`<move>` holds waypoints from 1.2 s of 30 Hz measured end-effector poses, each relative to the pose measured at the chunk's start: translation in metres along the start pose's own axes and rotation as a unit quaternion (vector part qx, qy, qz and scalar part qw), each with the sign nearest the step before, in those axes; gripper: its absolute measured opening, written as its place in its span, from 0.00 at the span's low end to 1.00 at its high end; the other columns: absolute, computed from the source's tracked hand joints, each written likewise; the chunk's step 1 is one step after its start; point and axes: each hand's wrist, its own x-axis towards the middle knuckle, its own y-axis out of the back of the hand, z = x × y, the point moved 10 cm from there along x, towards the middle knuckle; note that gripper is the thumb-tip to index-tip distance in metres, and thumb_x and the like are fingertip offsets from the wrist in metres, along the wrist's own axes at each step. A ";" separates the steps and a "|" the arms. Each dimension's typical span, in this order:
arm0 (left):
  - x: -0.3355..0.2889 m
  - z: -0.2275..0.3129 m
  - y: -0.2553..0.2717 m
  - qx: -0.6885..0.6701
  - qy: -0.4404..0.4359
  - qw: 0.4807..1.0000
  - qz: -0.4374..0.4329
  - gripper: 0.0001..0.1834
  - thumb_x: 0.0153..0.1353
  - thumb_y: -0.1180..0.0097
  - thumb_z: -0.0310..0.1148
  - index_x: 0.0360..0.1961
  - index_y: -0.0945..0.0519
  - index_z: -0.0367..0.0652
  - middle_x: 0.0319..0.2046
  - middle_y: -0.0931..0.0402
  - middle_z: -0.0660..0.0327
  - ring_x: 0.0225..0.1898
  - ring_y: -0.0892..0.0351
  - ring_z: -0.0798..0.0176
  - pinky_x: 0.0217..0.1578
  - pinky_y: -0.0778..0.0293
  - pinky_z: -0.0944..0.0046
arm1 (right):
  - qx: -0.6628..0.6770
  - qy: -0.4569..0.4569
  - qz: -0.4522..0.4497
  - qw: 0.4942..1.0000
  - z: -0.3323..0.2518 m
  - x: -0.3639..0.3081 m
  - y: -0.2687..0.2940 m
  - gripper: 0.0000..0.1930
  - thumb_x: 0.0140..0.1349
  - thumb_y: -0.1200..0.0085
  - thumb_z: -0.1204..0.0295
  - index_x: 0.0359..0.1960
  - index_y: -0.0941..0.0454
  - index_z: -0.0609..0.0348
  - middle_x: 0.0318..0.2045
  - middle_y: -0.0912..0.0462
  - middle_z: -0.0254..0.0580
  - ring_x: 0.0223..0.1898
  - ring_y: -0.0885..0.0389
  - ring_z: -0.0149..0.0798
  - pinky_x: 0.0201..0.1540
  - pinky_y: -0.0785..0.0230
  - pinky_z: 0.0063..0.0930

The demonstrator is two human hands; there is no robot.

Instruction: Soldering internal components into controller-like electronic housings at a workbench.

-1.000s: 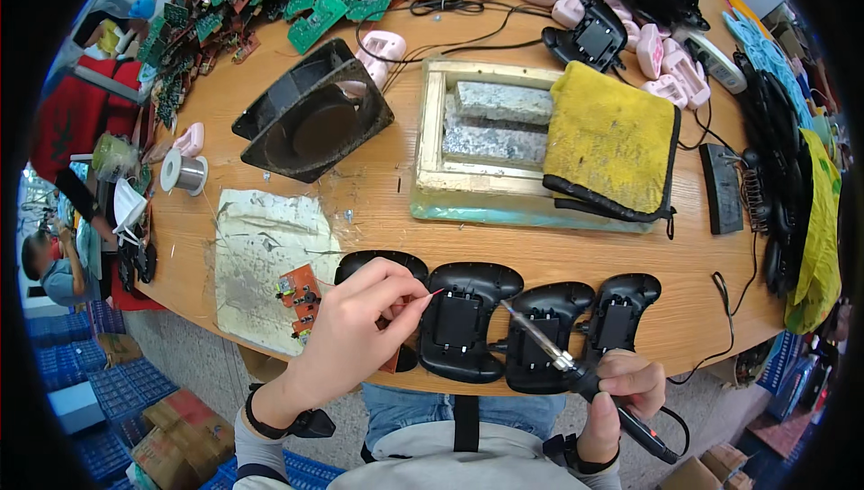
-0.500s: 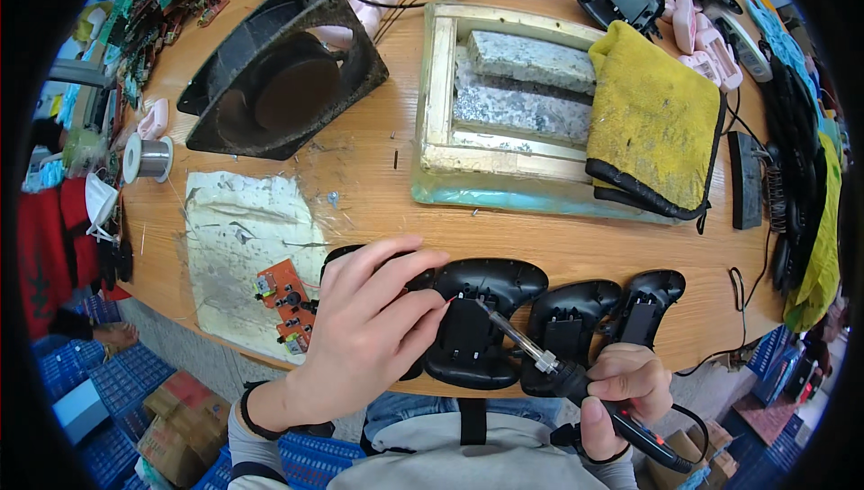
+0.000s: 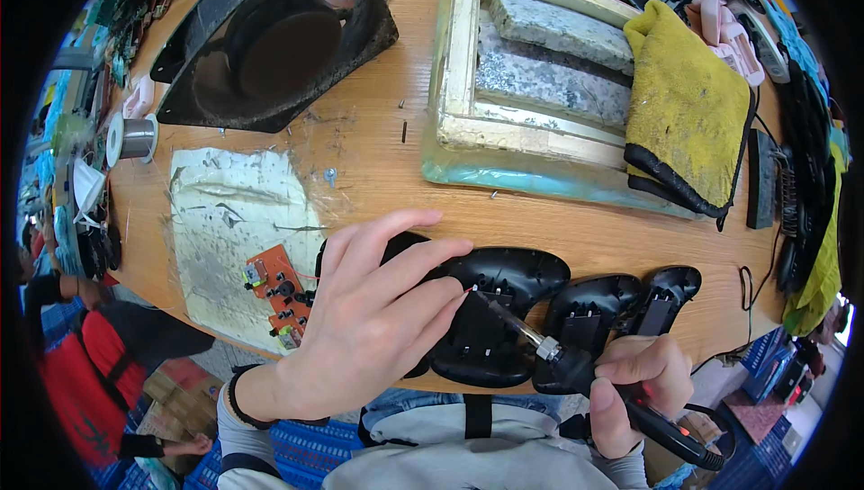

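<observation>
My left hand (image 3: 369, 319) is closed in a pinch over a black controller shell (image 3: 506, 276), with the end of a thin red wire (image 3: 466, 293) showing at its fingertips. In my right hand (image 3: 643, 382) is a soldering iron (image 3: 576, 366), gripped by its dark handle. The iron's tip points at small metal contacts on that same shell, close to my left fingertips. An orange circuit board (image 3: 281, 290) with small parts lies left of my left hand. Two more black shells, one in the middle (image 3: 585, 314) and one farther right (image 3: 664, 303), sit along the table's near edge.
A stained pale cloth (image 3: 225, 211) lies under the board. Behind stand a solder spool (image 3: 133, 138), a black fan (image 3: 279, 49) and a wooden-framed box (image 3: 459, 143) partly covered by a yellow cloth (image 3: 688, 103). A co-worker in red (image 3: 81, 382) is at the lower left.
The whole view has shifted a little, moving the fan and box upward. The co-worker in red has come farther into view. Both my hands keep their grips near the same shell.
</observation>
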 end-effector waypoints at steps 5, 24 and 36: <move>0.001 0.001 0.001 0.004 -0.005 1.000 -0.004 0.06 0.40 0.39 0.26 0.23 0.23 0.42 0.40 0.25 0.64 0.49 0.33 0.55 0.43 0.42 0.58 | 0.020 0.005 -0.020 1.000 0.003 0.001 -0.005 0.17 0.45 0.42 0.61 0.19 0.33 0.62 0.17 0.29 0.42 0.20 0.31 0.33 0.26 0.40 0.23; 0.002 0.002 -0.002 0.034 -0.011 0.999 -0.020 0.07 0.39 0.39 0.27 0.23 0.23 0.43 0.39 0.26 0.65 0.48 0.33 0.56 0.44 0.42 0.58 | -0.034 0.001 0.006 0.999 -0.006 0.002 -0.009 0.13 0.47 0.44 0.66 0.22 0.34 0.62 0.19 0.29 0.42 0.20 0.32 0.30 0.27 0.40 0.20; 0.002 0.003 -0.002 0.054 -0.012 0.998 -0.024 0.07 0.38 0.39 0.27 0.23 0.22 0.44 0.39 0.26 0.66 0.48 0.33 0.57 0.44 0.42 0.58 | -0.037 0.054 -0.064 0.996 -0.018 0.003 -0.017 0.12 0.47 0.47 0.69 0.25 0.35 0.63 0.17 0.30 0.42 0.17 0.34 0.29 0.22 0.41 0.20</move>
